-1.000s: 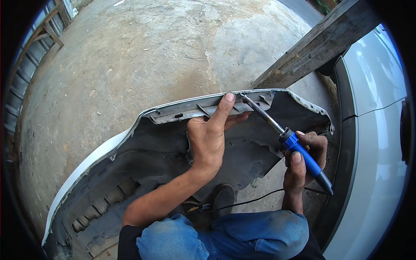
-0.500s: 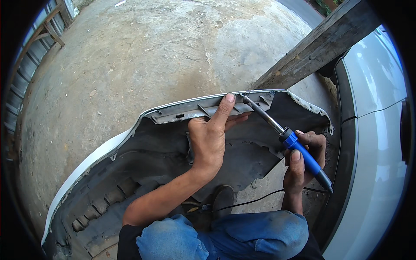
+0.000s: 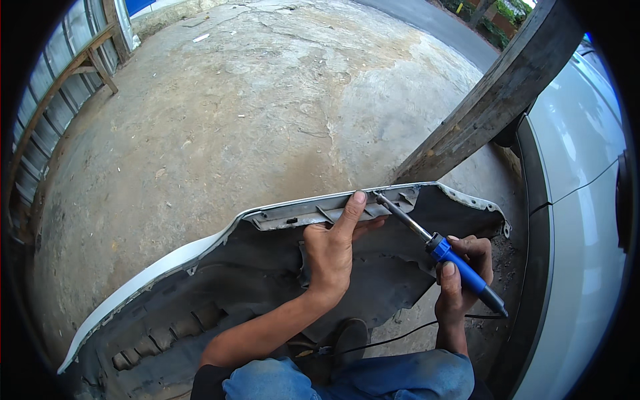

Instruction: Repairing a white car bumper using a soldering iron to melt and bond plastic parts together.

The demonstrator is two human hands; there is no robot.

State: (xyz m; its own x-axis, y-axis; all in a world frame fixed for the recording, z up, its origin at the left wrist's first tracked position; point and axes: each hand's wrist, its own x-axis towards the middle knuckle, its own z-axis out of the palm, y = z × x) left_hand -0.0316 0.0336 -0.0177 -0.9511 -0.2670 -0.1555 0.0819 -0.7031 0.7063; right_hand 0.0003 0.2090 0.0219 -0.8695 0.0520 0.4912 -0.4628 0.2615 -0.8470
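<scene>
A car bumper (image 3: 220,290) lies across my front with its dark inner side facing me and its white outer skin along the far rim. My left hand (image 3: 330,257) grips the grey ribbed flange (image 3: 307,215) at that rim, thumb on top and fingers curled beneath. In my right hand (image 3: 452,297) is a soldering iron (image 3: 460,260) with a blue handle, held between thumb and fingers. Its metal tip points up and left, reaching the flange just right of my left thumb. Whether the plastic there is melted is too small to tell.
A black cord (image 3: 393,339) runs from the iron's end past my shoe (image 3: 351,340). To the right stands a pale car body (image 3: 580,267), with a slanted wooden post (image 3: 493,93) before it. Corrugated metal and a wooden frame (image 3: 63,73) edge the concrete floor (image 3: 247,120).
The whole view has tilted upward, so bumper and hands appear lower in the picture. Both hands keep their holds, and the iron's tip stays by the same stretch of flange.
</scene>
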